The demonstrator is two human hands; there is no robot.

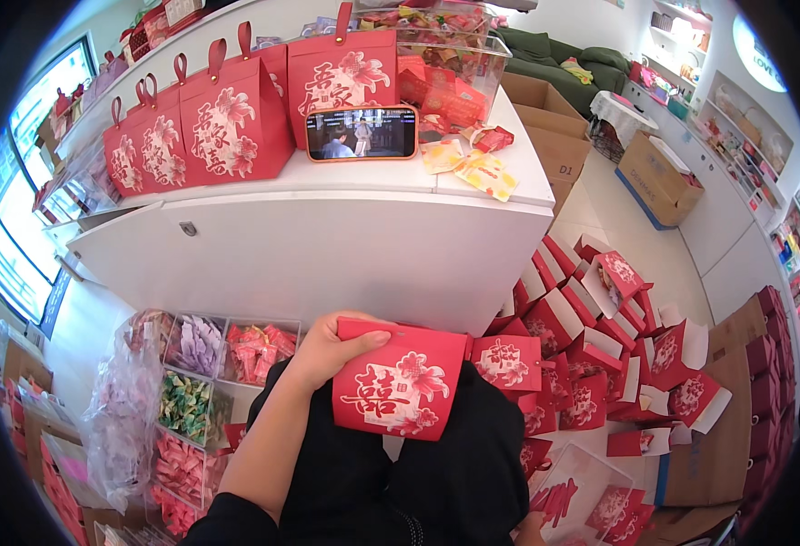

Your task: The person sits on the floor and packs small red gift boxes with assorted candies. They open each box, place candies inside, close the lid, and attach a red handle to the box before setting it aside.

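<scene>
My left hand (335, 351) holds a red paper gift box (403, 382) by its top edge above my lap, thumb on the printed face with pale flowers. Low in the picture, my right hand (531, 529) is mostly cut off beside a clear plastic bin (594, 471) with red ribbon strips (554, 499) in it; whether it grips anything is hidden. To the right of my lap lies a heap of red gift boxes (580, 406), many with white inner flaps showing. At my left stand clear compartment trays (226, 385) of wrapped candies in red, green, purple and pink.
A white counter (345, 246) stands before me. On it are finished-looking red handled boxes (232, 130), a propped phone (362, 134), candy packets (485, 174) and a clear bin (495, 75) of red packets. Cardboard boxes (659, 177) and a crumpled plastic bag (120, 409) sit on the floor.
</scene>
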